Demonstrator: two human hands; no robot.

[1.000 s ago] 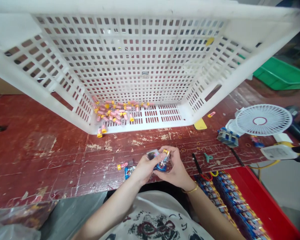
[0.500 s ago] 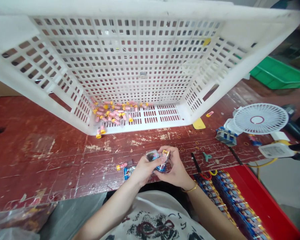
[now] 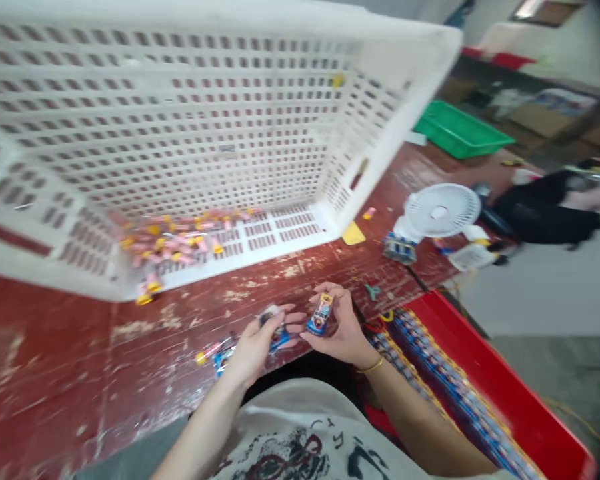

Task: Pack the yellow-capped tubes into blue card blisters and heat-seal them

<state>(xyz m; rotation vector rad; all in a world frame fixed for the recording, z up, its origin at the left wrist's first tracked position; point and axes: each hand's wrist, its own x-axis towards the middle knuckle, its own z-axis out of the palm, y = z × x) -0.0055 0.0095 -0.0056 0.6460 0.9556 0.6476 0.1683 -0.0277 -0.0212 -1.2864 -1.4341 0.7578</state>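
My right hand (image 3: pixel 339 328) pinches a small blue and yellow packet (image 3: pixel 321 315) upright above the worn red table (image 3: pixel 70 373). My left hand (image 3: pixel 257 343) is beside it, fingers curled round a small clear and blue packet (image 3: pixel 275 331). The two hands are slightly apart. A pink tube with a yellow cap (image 3: pixel 207 351) and another blue packet (image 3: pixel 221 359) lie on the table just left of my left hand. The picture is smeared by motion.
A big white slotted crate (image 3: pixel 220 120) lies tipped on its side, several pink tubes (image 3: pixel 175 241) heaped inside. A red bin (image 3: pixel 510 407) of blue packets stands at lower right. A white fan (image 3: pixel 440 210), a green tray (image 3: pixel 457 130) and another person's dark sleeve (image 3: pixel 545 213) are at right.
The view has swung to the right and blurred. My hands, pressed together on one packet before, have parted, each now with a packet of its own.
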